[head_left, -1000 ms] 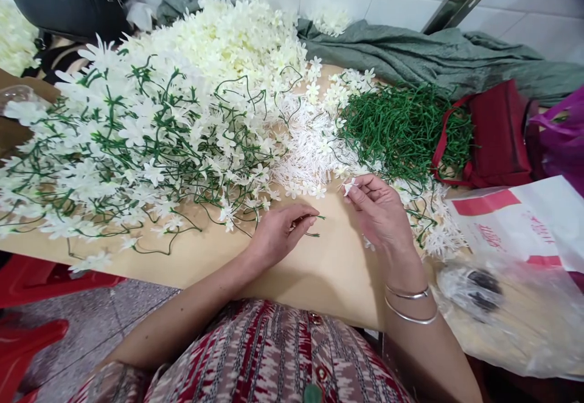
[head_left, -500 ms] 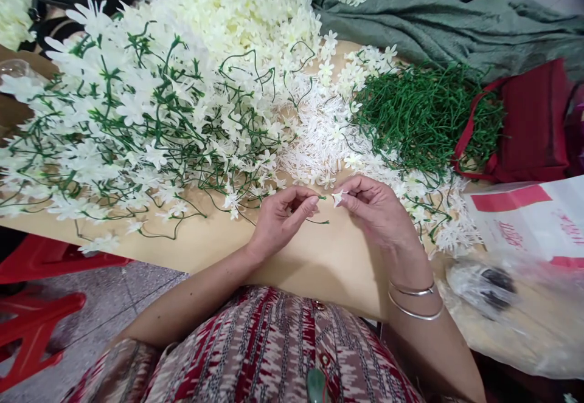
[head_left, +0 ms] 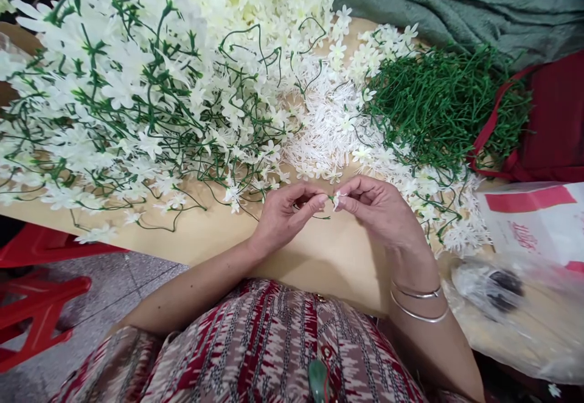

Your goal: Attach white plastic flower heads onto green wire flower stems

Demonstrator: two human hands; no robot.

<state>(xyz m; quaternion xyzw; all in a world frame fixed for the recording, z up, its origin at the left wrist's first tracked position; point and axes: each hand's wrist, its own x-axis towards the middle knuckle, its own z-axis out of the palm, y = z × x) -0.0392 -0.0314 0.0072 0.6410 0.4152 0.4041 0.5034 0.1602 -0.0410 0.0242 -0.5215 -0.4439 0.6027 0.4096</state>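
Near the table's front edge my left hand point(head_left: 288, 213) pinches a thin green stem point(head_left: 325, 217), whose tip shows past the thumb. Facing it, my right hand point(head_left: 379, 208) holds a small white flower point(head_left: 336, 200) between thumb and fingers. The green tip and the flower meet between the two hands. Beyond them lie loose white stamen pieces point(head_left: 319, 129). A large heap of white flowers on green stems point(head_left: 150, 105) spreads to the left, and a pile of bare green stems point(head_left: 429, 105) lies at the right.
Pale blossoms point(head_left: 255, 2) are piled at the back beside a grey-green cloth point(head_left: 447, 2). A red bag point(head_left: 554, 123), a printed plastic bag point(head_left: 533, 220) and a clear bag point(head_left: 529, 324) occupy the right side. Red stools point(head_left: 50, 306) stand at the lower left, below the brown tabletop point(head_left: 219, 233).
The stem tip and the white flower have come together, with the small gap between them closed. The view has shifted slightly, so the heaps look nearer.
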